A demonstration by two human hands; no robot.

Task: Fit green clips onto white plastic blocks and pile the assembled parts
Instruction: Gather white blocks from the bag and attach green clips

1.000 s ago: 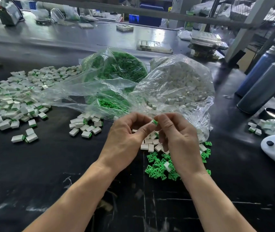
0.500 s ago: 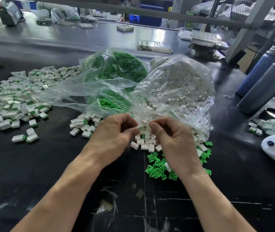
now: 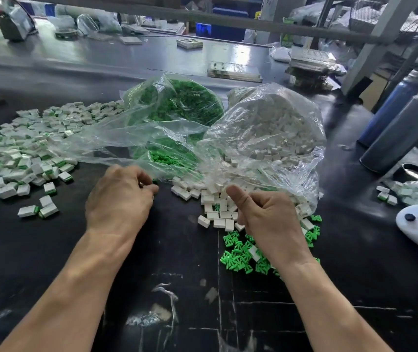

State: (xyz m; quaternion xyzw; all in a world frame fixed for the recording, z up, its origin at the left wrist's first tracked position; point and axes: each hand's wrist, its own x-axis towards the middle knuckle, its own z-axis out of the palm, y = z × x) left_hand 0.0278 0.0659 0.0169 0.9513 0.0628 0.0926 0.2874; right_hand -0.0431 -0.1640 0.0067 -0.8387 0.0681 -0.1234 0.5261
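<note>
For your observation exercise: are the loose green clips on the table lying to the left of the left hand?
No: the loose green clips lie under the right hand; assembled parts lie left.

Both hands curled over loose white blocks — green clips nearby.

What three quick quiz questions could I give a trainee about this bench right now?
1. True or false: the bag of green clips lies left of the bag of white blocks.
2. Where is the big pile of assembled parts? A) left of the left hand B) right of the right hand C) inside a bag
3. Fill in: the loose green clips on the table lie beside the ____ wrist.

Key: 1 true; 2 A; 3 right.
</note>
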